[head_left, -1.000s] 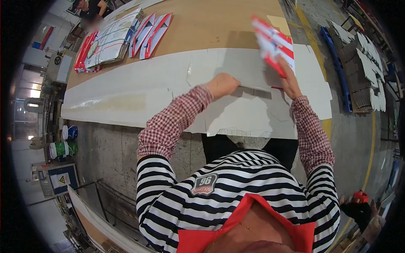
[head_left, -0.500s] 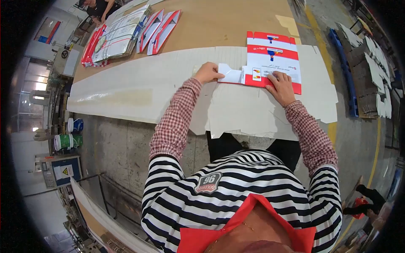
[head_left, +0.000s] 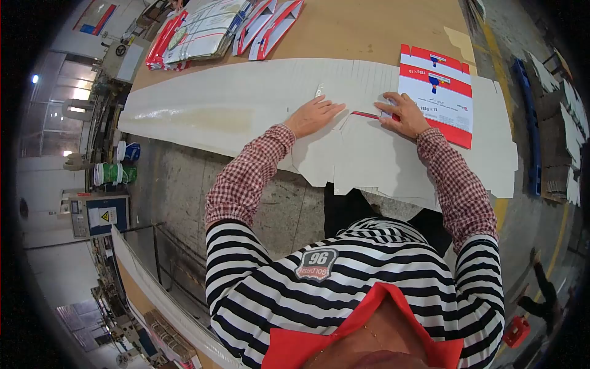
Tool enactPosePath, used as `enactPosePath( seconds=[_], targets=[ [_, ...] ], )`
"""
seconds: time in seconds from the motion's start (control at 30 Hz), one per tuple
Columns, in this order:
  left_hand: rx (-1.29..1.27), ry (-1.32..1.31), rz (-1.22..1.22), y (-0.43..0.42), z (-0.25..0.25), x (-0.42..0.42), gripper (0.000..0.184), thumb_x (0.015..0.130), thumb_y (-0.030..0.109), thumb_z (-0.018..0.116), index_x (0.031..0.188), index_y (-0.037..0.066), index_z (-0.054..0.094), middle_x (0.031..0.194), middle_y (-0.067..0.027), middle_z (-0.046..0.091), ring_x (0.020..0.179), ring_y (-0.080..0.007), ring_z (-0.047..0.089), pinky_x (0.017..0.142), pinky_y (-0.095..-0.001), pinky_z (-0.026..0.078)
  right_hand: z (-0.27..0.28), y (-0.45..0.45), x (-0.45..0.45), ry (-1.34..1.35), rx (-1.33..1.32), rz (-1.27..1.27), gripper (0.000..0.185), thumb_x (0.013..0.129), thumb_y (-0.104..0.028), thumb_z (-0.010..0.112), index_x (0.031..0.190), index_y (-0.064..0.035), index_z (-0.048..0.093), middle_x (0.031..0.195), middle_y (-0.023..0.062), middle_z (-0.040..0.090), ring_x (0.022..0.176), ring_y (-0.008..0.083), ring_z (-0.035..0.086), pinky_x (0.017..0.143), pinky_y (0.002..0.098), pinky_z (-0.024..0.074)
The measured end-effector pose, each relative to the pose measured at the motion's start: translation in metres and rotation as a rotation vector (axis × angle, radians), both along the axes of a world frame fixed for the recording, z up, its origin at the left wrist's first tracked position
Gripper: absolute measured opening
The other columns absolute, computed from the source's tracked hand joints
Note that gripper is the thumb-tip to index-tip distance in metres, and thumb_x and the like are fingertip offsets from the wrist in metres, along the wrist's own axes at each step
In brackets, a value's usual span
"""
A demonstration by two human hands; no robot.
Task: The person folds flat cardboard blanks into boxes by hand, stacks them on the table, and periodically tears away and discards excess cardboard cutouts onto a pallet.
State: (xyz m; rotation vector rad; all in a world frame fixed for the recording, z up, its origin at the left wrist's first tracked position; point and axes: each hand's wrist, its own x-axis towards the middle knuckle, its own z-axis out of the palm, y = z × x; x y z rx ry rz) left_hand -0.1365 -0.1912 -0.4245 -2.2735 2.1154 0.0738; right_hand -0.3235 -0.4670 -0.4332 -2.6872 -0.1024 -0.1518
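A flattened red and white printed carton (head_left: pixel 437 104) lies on a white cardboard sheet (head_left: pixel 203 92) that covers the front of the table. My right hand (head_left: pixel 404 115) is at the carton's left edge, its fingers bent round that edge with the thumb nearest me. Just left of those fingertips, a thin red strip (head_left: pixel 365 114) shows low over the sheet; whether it joins the carton I cannot tell. My left hand (head_left: pixel 315 115) is apart from the carton, palm down over the sheet, holding nothing, with its fingers stretched toward the right.
Two folded red and white cartons (head_left: pixel 276 29) stand at the back, beside a strapped stack of flat packs (head_left: pixel 206 31). Right of the table are a blue pallet (head_left: pixel 531 123) and piled cardboard (head_left: pixel 559 147). Buckets (head_left: pixel 114 173) stand on the floor at left.
My left hand has let go of the white side flap, which no longer shows spread out. My right hand has moved from the carton's lower face to its left edge. The view has shifted.
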Motion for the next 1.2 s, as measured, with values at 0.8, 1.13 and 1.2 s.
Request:
enactPosePath(
  seconds=[0.8, 1.13, 1.2],
  targets=[
    [0.033, -0.191, -0.025, 0.006, 0.017, 0.009, 0.075, 0.088, 0.036, 0.062, 0.149, 0.010, 0.028, 0.146, -0.0130, 0.042, 0.137, -0.0291, 0.037, 0.114, -0.0489, 0.027, -0.013, 0.005, -0.002, -0.040, 0.037, -0.104, 0.052, 0.084, -0.049, 0.067, 0.126, -0.0196, 0.066, 0.138, 0.0042, 0.051, 0.106, 0.0246, 0.050, 0.100, 0.0373, 0.0450],
    [0.257, -0.319, -0.080, -0.006, 0.039, 0.007, 0.079, 0.082, 0.024, 0.068, 0.149, 0.009, 0.028, 0.145, -0.0108, 0.042, 0.137, -0.0266, 0.036, 0.113, -0.0480, 0.030, -0.020, 0.007, -0.004, -0.051, 0.050, -0.128, 0.054, 0.080, -0.046, 0.073, 0.127, -0.0220, 0.064, 0.138, 0.0040, 0.051, 0.108, 0.0251, 0.049, 0.101, 0.0379, 0.0446],
    [0.244, -0.304, -0.140, -0.007, 0.030, 0.008, 0.081, 0.081, 0.024, 0.070, 0.149, 0.009, 0.028, 0.146, -0.0106, 0.042, 0.138, -0.0257, 0.036, 0.114, -0.0473, 0.030, -0.020, 0.012, -0.006, -0.057, 0.051, -0.123, 0.054, 0.080, -0.046, 0.073, 0.128, -0.0220, 0.064, 0.138, 0.0040, 0.051, 0.108, 0.0252, 0.049, 0.101, 0.0380, 0.0444]
  ],
)
